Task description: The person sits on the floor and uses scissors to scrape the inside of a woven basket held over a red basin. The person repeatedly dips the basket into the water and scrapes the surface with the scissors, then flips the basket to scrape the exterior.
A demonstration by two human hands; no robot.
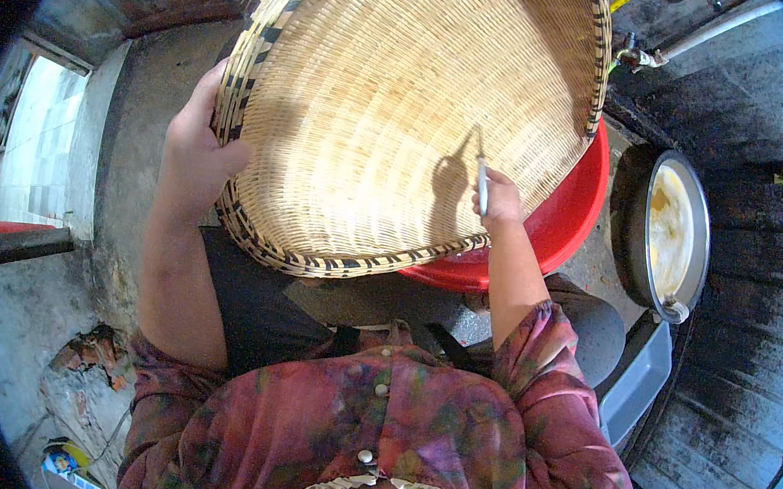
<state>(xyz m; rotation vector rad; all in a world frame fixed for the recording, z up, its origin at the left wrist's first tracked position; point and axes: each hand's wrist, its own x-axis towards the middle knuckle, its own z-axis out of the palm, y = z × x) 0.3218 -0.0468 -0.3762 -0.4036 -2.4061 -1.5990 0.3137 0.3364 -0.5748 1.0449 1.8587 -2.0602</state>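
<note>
A large woven wicker basket (355, 136), pale tan with a black-patterned rim, is held tilted in front of me with its inside facing me. My left hand (205, 134) is closed round its left rim, thumb on the inner side and fingers mostly hidden behind. My right hand (499, 201) is closed round the white handle of a slim tool (483, 183) with a thin, pointed dark end; its exact kind is unclear. The tip is at or just over the weave, and I cannot tell if it touches. A hand shadow falls beside it.
Under the basket's right side sits a red plastic basin (571, 211), partly covered. Further right are a metal basin (650, 234) with pale yellowish contents and a grey rectangular tub (636, 385). Taps (633, 55) stick out along the dark-stained right wall (741, 281).
</note>
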